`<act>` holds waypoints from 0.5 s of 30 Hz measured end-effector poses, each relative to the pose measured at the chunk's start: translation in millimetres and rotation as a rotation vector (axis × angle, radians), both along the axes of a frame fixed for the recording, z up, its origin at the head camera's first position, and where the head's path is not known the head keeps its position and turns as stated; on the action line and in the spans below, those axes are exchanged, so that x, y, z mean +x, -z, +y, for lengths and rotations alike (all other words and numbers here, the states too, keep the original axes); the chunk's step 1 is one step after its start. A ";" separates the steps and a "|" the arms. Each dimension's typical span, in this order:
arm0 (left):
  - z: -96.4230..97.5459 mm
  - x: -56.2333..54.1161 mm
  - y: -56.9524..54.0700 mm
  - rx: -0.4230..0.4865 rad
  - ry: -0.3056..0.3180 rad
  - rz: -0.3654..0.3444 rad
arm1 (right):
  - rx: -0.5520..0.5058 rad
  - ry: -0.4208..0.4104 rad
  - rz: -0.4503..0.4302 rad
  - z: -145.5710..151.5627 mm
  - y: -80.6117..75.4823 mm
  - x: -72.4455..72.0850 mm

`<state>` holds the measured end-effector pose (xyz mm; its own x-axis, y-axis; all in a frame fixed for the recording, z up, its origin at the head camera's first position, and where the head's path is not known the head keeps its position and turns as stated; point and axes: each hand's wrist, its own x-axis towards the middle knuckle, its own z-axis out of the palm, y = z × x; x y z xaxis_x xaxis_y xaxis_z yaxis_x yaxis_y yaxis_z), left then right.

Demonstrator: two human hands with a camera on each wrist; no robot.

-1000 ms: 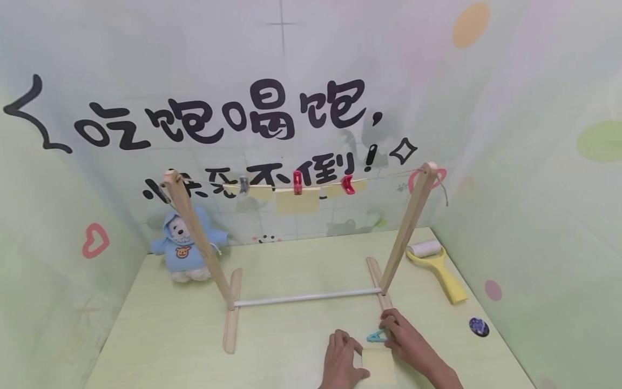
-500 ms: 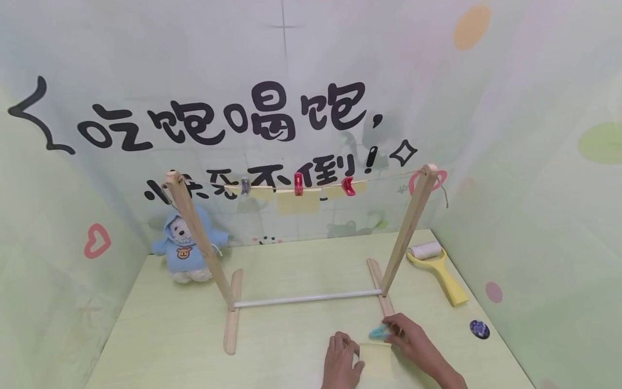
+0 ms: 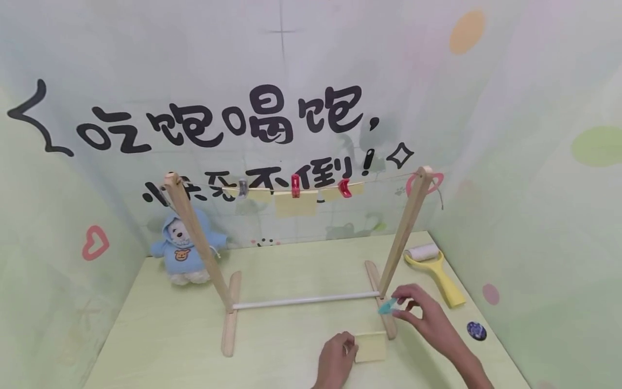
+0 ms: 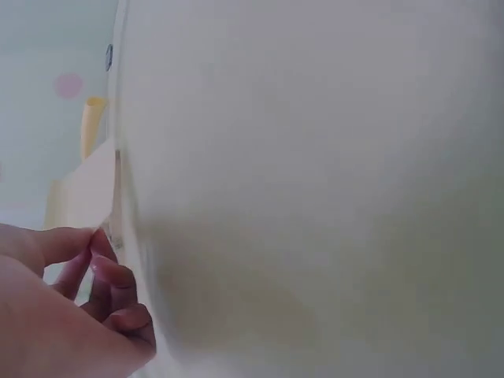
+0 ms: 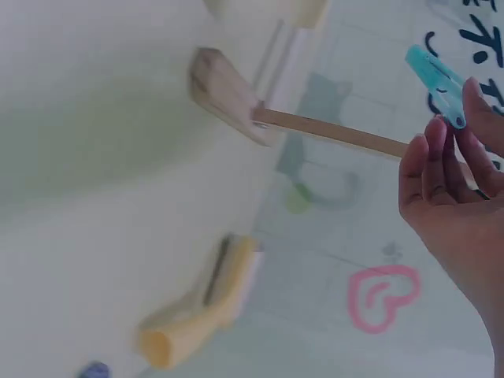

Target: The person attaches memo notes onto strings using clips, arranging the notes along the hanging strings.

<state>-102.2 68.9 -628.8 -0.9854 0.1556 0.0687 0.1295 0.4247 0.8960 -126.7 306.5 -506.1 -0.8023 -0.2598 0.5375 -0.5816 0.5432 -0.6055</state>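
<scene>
My left hand (image 3: 335, 355) pinches the left edge of a yellow sticky note (image 3: 371, 347) between thumb and fingers. In the left wrist view the note (image 4: 93, 189) stands off the tabletop. My right hand (image 3: 430, 319) grips a teal clothespin (image 3: 387, 307) by one end, above the right foot of a wooden rack. The clothespin (image 5: 437, 85) also shows clearly in the right wrist view. Along the string between the rack's posts hang several yellow notes (image 3: 296, 204), held by a grey clip (image 3: 243, 188), a red clip (image 3: 295, 185) and another red clip (image 3: 345, 188).
The rack has a left post (image 3: 199, 243), a right post (image 3: 404, 232) and a white crossbar (image 3: 306, 300). A plush toy in blue (image 3: 186, 251) sits behind the left post. At the right lie a yellow-handled lint roller (image 3: 439, 273) and a dark blue oval object (image 3: 477, 330).
The right hand has lifted the teal clothespin up and away from the note. The left hand has raised the sticky note off the table, and it now tilts upward.
</scene>
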 end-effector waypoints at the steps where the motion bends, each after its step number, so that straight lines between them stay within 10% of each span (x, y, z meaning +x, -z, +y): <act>1: -0.4 -5.8 4.6 0.038 -0.001 0.040 | 0.012 -0.025 0.052 0.1 -13.3 -1.5; 3: -1.5 -21.8 11.7 0.113 -0.001 0.171 | 0.032 -0.067 0.150 0.2 -42.1 -5.0; 5: -3.5 -36.4 -4.1 0.182 -0.008 0.284 | 0.043 -0.094 0.205 -0.3 -74.1 -7.8; 11: -7.8 -67.0 -135.1 0.349 -0.053 0.298 | 0.105 -0.157 0.321 -8.8 -166.6 -16.3; 15: -2.2 -83.0 -194.9 0.460 -0.067 0.252 | 0.151 -0.155 0.400 -14.1 -219.0 -26.5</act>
